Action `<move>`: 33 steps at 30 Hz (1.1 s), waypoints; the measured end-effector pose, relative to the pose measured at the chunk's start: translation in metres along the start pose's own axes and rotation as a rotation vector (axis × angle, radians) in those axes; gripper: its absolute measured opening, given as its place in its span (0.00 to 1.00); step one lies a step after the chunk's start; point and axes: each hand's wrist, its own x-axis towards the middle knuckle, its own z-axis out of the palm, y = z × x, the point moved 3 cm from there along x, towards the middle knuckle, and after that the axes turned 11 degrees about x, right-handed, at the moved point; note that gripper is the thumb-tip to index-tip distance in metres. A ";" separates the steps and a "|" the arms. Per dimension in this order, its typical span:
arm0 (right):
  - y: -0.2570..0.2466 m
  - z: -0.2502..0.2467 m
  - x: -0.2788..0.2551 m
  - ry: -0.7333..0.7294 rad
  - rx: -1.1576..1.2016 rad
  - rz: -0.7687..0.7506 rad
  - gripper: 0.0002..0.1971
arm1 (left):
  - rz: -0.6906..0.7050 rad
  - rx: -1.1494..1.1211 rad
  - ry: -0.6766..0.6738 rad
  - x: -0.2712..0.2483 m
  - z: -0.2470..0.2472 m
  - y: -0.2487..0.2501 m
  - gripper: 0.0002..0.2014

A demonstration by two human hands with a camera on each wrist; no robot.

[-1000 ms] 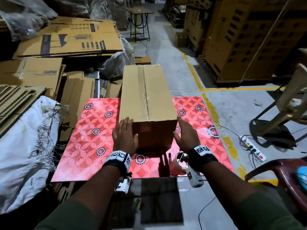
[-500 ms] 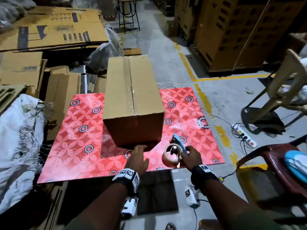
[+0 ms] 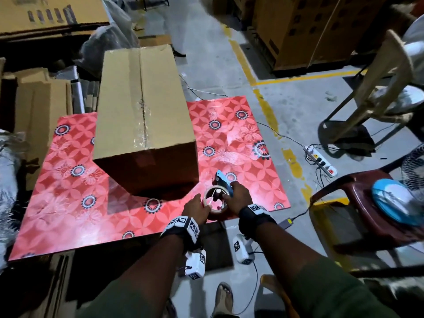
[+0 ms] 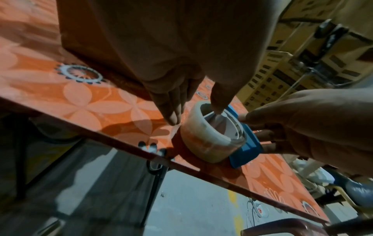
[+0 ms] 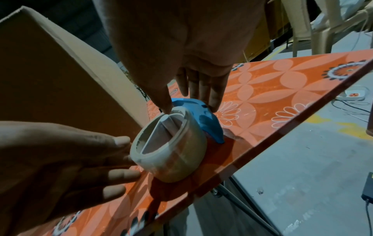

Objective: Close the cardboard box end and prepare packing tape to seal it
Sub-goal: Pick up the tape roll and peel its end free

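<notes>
A long cardboard box [image 3: 142, 115] lies on the red floral table [image 3: 68, 203], its near end closed and in shadow. In front of its right corner, just above the table's front edge, is a blue tape dispenser [image 3: 223, 183] with a clear tape roll [image 3: 214, 199]. My right hand [image 3: 234, 193] grips the dispenser [image 5: 199, 118], thumb on the roll's rim and fingers behind the blue body. My left hand [image 3: 199, 206] pinches the roll [image 4: 210, 140], thumb at its core and fingers on its outer side. In the wrist views my left hand [image 4: 194, 114] and right hand [image 5: 183, 103] flank the roll [image 5: 171, 148].
A maroon plastic chair [image 3: 367, 203] with a blue fan [image 3: 394, 203] stands at the right. A power strip [image 3: 321, 161] and cables lie on the floor. Flattened cartons [image 3: 41, 99] pile up on the left; a beige chair [image 3: 378, 88] is at the far right.
Both hands left the box's near end. My right hand took the tape dispenser from the table's front edge, and my left hand then moved right onto the roll.
</notes>
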 end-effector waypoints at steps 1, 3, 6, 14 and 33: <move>0.000 0.002 0.004 -0.016 -0.006 0.005 0.20 | -0.009 -0.017 0.002 0.002 0.003 0.000 0.26; 0.002 0.007 0.012 -0.050 -0.028 0.018 0.20 | -0.016 -0.061 0.010 0.005 0.008 0.000 0.22; 0.004 0.014 0.020 -0.089 -0.072 0.052 0.22 | -0.047 -0.121 0.041 0.008 0.011 0.000 0.21; 0.015 0.020 0.025 0.010 0.021 0.089 0.08 | -0.066 -0.287 0.031 0.015 0.015 -0.002 0.19; -0.001 0.043 -0.030 -0.152 0.601 0.010 0.11 | 0.034 -1.022 -0.234 -0.021 -0.031 -0.016 0.20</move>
